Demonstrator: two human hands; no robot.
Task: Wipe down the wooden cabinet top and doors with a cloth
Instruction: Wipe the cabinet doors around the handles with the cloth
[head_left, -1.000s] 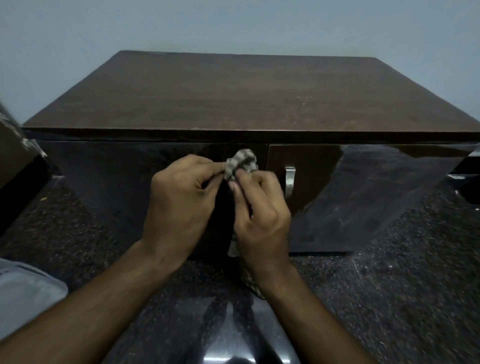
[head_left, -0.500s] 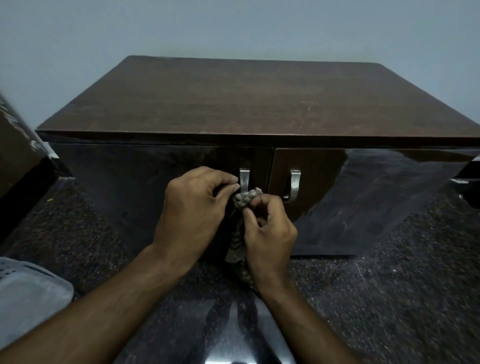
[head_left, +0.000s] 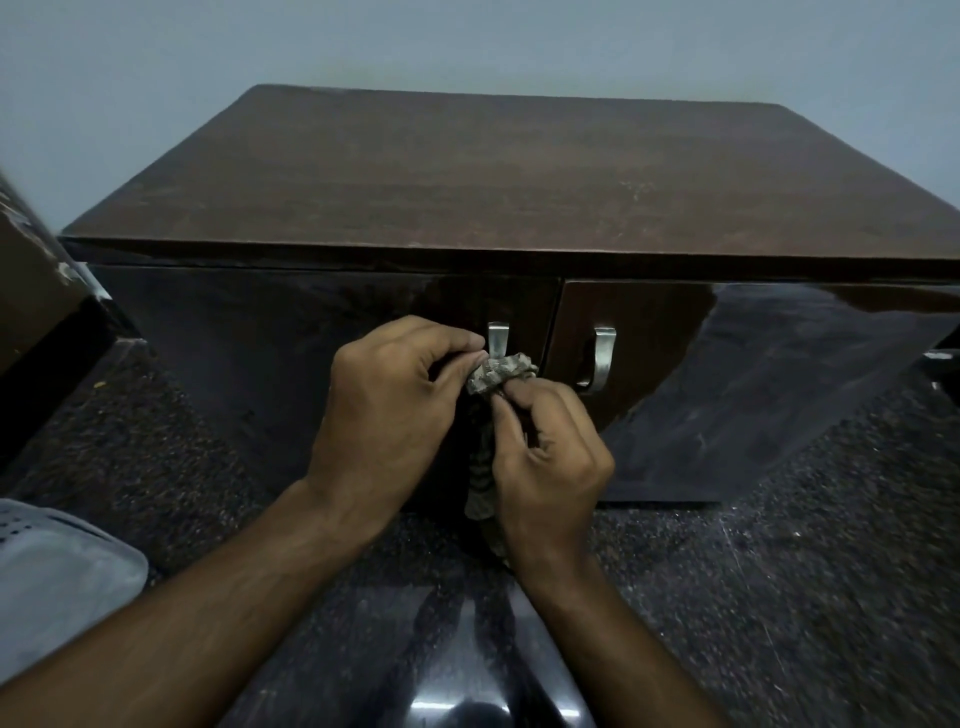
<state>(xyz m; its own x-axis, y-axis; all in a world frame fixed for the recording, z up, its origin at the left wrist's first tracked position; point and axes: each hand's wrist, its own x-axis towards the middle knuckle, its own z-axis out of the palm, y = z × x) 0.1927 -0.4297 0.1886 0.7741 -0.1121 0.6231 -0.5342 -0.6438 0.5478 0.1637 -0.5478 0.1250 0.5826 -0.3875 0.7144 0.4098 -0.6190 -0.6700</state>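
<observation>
A low dark wooden cabinet stands against the wall, its matte brown top (head_left: 509, 171) bare. Below are two glossy doors, the left door (head_left: 249, 353) and the right door (head_left: 727, 374), each with a metal handle (head_left: 601, 358). A bunched grey patterned cloth (head_left: 498, 371) is pinched between my left hand (head_left: 384, 410) and my right hand (head_left: 545, 457), right in front of the left door's handle (head_left: 496, 338). The cloth's tail hangs down between my wrists. I cannot tell whether the cloth touches the door.
The floor is dark speckled stone (head_left: 805, 571), glossy near me. A brown piece of furniture (head_left: 36, 301) stands at the left edge. A grey perforated plastic object (head_left: 52, 577) sits at lower left. The pale wall (head_left: 467, 41) is behind the cabinet.
My hands with the cloth dropped from the top of the door seam to below the left handle, which came into view. They have stayed there since.
</observation>
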